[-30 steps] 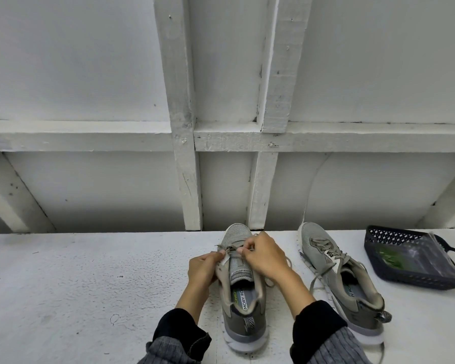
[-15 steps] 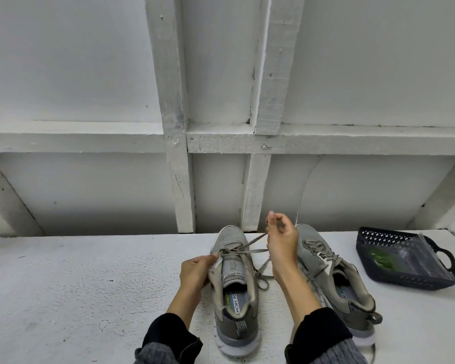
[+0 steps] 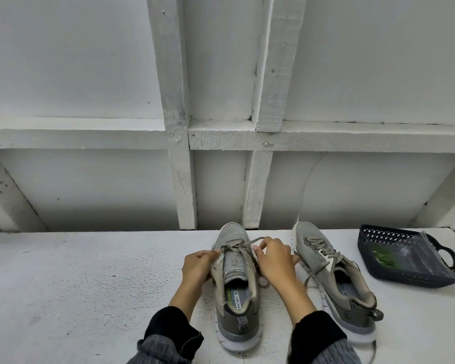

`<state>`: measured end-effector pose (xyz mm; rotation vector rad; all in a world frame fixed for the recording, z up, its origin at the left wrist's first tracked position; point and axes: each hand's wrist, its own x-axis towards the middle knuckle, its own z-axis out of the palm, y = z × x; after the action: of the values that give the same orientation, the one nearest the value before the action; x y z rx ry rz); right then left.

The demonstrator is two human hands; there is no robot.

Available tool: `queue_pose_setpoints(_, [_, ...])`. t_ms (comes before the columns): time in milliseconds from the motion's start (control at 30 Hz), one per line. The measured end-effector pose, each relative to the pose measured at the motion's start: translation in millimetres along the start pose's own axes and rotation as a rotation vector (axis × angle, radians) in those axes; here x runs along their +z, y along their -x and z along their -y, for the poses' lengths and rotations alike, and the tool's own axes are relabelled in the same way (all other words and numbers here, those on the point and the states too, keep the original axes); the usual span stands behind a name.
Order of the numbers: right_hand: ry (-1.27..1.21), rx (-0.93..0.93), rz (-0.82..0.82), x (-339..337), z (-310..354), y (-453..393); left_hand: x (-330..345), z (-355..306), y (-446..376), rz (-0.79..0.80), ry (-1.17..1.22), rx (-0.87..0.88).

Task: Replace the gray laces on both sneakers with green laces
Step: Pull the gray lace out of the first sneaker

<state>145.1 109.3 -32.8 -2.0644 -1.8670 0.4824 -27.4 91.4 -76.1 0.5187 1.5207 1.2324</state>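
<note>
Two gray sneakers stand on the white table, toes pointing away from me. My left hand [image 3: 199, 265] grips the left side of the near sneaker [image 3: 235, 287] by its eyelet edge. My right hand [image 3: 272, 260] pinches that shoe's gray lace [image 3: 243, 244] over the tongue; part of the lace is pulled loose. The second sneaker [image 3: 331, 278] lies to the right with its gray lace threaded and the ends loose. Green laces [image 3: 382, 257] show inside a clear bag in the basket.
A dark perforated basket [image 3: 386, 236] with handles sits at the right end of the table [image 3: 76, 285], holding a clear plastic bag [image 3: 415, 258]. White wooden wall framing rises right behind the table's far edge.
My right hand, which had lifted a stretch of gray lace up and to the right, has come back down onto the near shoe's lacing. My left hand stays on the shoe's side.
</note>
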Motion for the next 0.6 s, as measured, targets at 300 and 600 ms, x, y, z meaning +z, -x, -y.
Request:
queue_pose_setpoints(300, [-0.139, -0.169, 0.041, 0.6, 27.5, 22.3, 2.3, -2.8, 0.1, -0.023, -0.088, 0.026])
queue_pose_setpoints(600, [-0.811, 0.328, -0.189, 25.1, 6.9, 23.5, 1.5, -6.2, 12.8, -0.088, -0.194, 0.114])
